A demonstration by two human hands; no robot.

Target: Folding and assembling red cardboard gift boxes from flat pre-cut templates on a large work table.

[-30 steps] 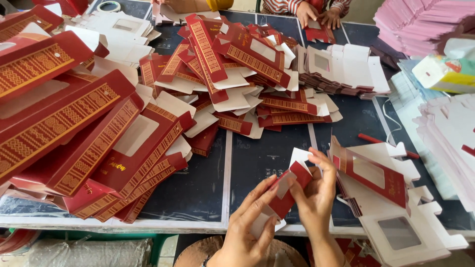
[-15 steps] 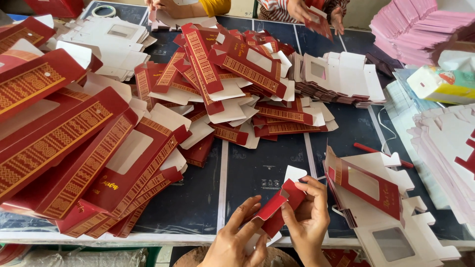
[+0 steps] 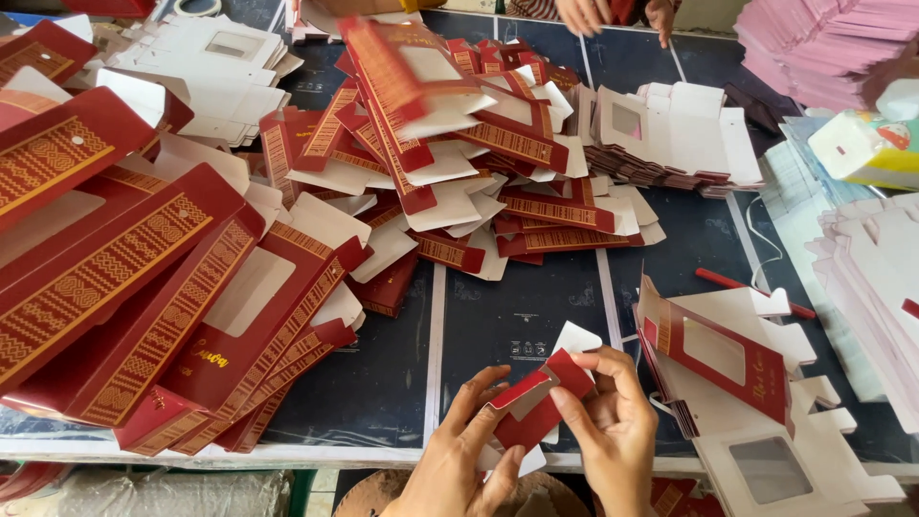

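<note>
My left hand (image 3: 469, 450) and right hand (image 3: 608, 431) both grip one red carton (image 3: 536, 397) at the table's (image 3: 536, 306) near edge. Two loose heaps (image 3: 182, 287) of flat cartons lie left and ahead, a stack (image 3: 737, 383) just right; one red pen (image 3: 742, 285) beyond.

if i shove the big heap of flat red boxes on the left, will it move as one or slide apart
Probably slide apart. The red boxes lie fanned and overlapping, not squared up, so the top ones would likely slip first. Their surface looks glossy, which suggests little grip between sheets. Each is thin flat card with a cut-out window, so likely light and bendy, and the ones overhanging the table edge could fall off.
</note>
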